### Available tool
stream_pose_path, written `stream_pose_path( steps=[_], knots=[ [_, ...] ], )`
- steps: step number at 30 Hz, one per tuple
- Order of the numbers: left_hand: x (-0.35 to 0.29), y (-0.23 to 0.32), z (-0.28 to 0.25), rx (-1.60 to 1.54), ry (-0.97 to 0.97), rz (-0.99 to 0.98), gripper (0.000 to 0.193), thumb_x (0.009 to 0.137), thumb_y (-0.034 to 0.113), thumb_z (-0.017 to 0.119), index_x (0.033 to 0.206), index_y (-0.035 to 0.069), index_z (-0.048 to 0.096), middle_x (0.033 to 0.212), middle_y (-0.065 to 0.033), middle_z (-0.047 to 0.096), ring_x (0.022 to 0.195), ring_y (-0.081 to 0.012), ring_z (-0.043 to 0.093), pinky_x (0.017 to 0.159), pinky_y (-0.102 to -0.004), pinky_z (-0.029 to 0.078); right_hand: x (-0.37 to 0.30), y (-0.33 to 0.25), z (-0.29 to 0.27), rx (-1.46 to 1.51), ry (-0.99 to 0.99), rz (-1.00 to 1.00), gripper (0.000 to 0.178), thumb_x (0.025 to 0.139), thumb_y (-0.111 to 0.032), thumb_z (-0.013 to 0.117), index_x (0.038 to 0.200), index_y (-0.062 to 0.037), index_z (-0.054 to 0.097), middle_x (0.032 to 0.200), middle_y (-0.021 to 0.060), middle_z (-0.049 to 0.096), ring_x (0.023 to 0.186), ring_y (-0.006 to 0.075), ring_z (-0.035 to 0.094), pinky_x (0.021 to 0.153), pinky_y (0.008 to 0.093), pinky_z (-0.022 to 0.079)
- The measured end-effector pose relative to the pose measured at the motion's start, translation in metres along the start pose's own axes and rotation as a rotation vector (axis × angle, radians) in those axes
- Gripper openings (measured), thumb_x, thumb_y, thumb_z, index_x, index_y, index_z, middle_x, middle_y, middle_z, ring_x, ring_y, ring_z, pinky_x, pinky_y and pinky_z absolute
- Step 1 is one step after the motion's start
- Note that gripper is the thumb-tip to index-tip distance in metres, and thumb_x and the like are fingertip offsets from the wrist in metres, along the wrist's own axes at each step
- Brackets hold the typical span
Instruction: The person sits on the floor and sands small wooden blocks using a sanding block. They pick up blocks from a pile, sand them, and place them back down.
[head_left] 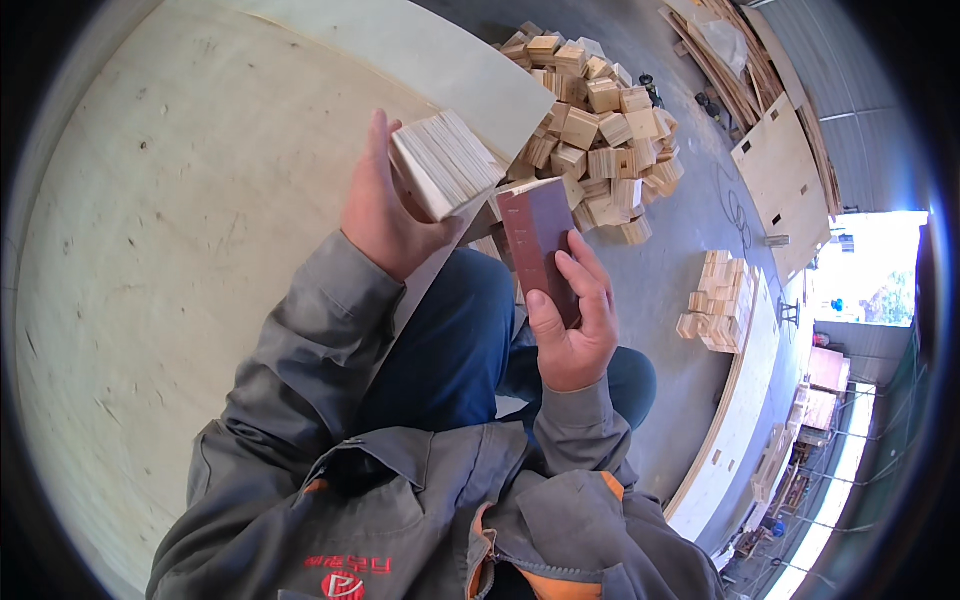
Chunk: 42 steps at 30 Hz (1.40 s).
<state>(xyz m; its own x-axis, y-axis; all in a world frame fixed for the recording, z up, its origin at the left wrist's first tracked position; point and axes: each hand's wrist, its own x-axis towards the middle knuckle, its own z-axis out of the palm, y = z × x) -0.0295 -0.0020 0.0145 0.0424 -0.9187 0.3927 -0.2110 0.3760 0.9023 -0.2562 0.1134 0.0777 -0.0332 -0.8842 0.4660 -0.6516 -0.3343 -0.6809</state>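
Observation:
My left hand (pixel 388 220) is wrapped round a pale plywood block (pixel 448 162), whose layered edge faces up. The block is held over the edge of the large plywood sheet on my left. In my right hand (pixel 580 335) is a sanding block (pixel 538 235), a long piece with reddish-brown sandpaper round it and bare wood showing at the far end. My thumb and fingers grip its near end from both sides. The two blocks are close together, with the sanding block to the right of the plywood one. Part of my left fingers is hidden behind the plywood block.
A large plywood sheet (pixel 170 290) spreads across the left. Beyond my hands lies a loose heap of wooden blocks (pixel 600 130) on the grey floor. Stacked blocks (pixel 722 300) stand farther right, beside a long board (pixel 735 420). Plywood panels (pixel 785 190) lean by the wall.

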Motion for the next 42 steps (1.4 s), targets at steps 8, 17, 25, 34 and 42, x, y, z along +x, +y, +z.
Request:
stream_pose_path(
  steps=[8,17,25,34,42],
  knots=[
    [0.005,-0.017,-0.005,-0.126,-0.034,-0.107,0.108,0.072,0.005,0.100,0.160,-0.008,0.039,0.145,-0.0245,0.067,0.137,-0.0340,0.069,0.112,-0.0419,0.058,0.004,-0.006,0.014,-0.211,-0.028,-0.295,0.051,0.090,-0.015,0.089,0.139,-0.0117,0.076,0.159,0.0197,0.063,0.132,0.0390,0.065,0.113,0.0486,0.050],
    [0.008,0.003,-0.005,-0.146,0.020,-0.122,0.084,0.072,0.007,0.100,0.143,-0.001,0.056,0.127,-0.0192,0.075,0.121,-0.0315,0.076,0.100,-0.0406,0.062,0.031,-0.017,0.049,-0.386,-0.032,-0.395,0.047,0.087,-0.017,0.089,0.134,-0.0185,0.081,0.156,0.0095,0.068,0.132,0.0384,0.063,0.110,0.0490,0.049],
    [0.007,-0.010,-0.013,0.022,0.018,-0.068,0.096,0.067,0.010,0.099,0.150,0.001,0.050,0.129,-0.0232,0.070,0.122,-0.0413,0.072,0.102,-0.0442,0.060,0.118,-0.007,0.073,-0.325,0.021,-0.364,0.042,0.091,-0.023,0.086,0.132,-0.0160,0.082,0.148,0.0108,0.073,0.127,0.0361,0.068,0.110,0.0506,0.051],
    [0.004,-0.011,-0.008,0.009,0.040,-0.095,0.092,0.069,0.011,0.099,0.148,0.001,0.053,0.128,-0.0222,0.071,0.122,-0.0413,0.072,0.102,-0.0444,0.060,0.027,-0.026,0.022,-0.317,-0.077,-0.294,0.045,0.090,-0.015,0.088,0.134,-0.0089,0.079,0.155,0.0160,0.068,0.130,0.0379,0.065,0.114,0.0507,0.050],
    [0.009,-0.010,-0.010,0.009,0.024,-0.071,0.089,0.070,0.013,0.100,0.146,0.001,0.055,0.126,-0.0220,0.072,0.119,-0.0405,0.073,0.099,-0.0450,0.060,0.088,-0.012,0.063,-0.324,-0.106,-0.417,0.045,0.089,-0.019,0.087,0.133,-0.0163,0.080,0.151,0.0095,0.070,0.128,0.0359,0.066,0.110,0.0492,0.051]
  ],
)
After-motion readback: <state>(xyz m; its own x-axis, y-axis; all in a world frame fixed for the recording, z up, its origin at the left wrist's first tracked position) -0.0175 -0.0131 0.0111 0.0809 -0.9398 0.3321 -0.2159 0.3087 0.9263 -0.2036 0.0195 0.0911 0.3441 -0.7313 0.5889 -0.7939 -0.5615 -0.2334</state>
